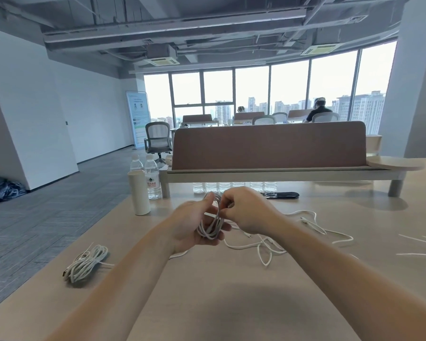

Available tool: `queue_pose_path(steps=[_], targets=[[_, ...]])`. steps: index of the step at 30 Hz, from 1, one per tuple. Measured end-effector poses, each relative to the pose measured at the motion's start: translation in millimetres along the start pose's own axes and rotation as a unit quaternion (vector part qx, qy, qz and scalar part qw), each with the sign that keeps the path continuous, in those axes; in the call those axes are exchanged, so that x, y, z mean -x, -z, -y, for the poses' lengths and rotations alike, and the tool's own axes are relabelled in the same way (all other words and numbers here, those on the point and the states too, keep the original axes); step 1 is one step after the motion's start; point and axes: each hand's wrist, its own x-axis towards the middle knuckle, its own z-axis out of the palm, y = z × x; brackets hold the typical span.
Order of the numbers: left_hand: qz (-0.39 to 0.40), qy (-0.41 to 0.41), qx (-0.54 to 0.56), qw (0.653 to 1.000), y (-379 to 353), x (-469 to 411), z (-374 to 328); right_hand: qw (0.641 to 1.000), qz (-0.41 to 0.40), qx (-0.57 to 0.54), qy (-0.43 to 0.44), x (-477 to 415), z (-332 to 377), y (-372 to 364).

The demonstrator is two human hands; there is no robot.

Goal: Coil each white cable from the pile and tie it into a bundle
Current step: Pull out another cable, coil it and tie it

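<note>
We hold coil point(210, 227) above tabletop point(231, 291) | left hand point(192, 225) cups it, fingers curled | right hand point(246, 212) pinches strand | pile point(268, 244) right | tied bundle point(86, 264) left

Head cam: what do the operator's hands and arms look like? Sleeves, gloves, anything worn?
Two bare hands, no gloves. The left hand and right hand show no rings. No watch or band is on either wrist. The left forearm and right forearm are uncovered down to the frame edge, with no sleeve in view. No markers or tags are on them.
</note>
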Motion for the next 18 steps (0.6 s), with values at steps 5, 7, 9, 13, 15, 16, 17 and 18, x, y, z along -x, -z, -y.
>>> queue_pose_path(steps=[5,7,9,13,15,16,17,18], targets=[[-0.004,-0.003,0.011,1.0,0.6,0.1,-0.3,0.995,-0.029,-0.079,-0.056,-1.7,-10.0,-5.1],[-0.006,0.0,0.013,1.0,1.3,-0.5,0.0,0.986,-0.036,-0.15,-0.069,-1.9,-11.8,-5.7],[-0.007,0.003,0.014,1.0,2.3,-1.0,0.7,0.968,-0.044,-0.232,-0.08,-2.0,-13.7,-4.3],[0.006,0.003,0.022,1.0,3.1,-0.1,0.2,0.979,-0.065,-0.181,-0.069,-1.3,-16.1,-2.5],[0.02,0.005,0.011,1.0,3.1,-0.1,-0.3,0.987,-0.081,-0.132,-0.045,-0.3,-15.1,-2.9],[0.03,0.006,0.005,1.0,3.0,-0.3,-0.2,0.99,-0.084,-0.109,-0.032,0.1,-14.3,-3.3],[0.04,0.007,0.001,0.999,3.1,-0.6,0.3,0.992,-0.084,-0.088,-0.021,0.6,-13.3,-4.0],[0.048,0.007,0.0,0.999,3.2,-1.1,1.0,0.994,-0.083,-0.071,-0.01,1.2,-12.4,-5.2]])
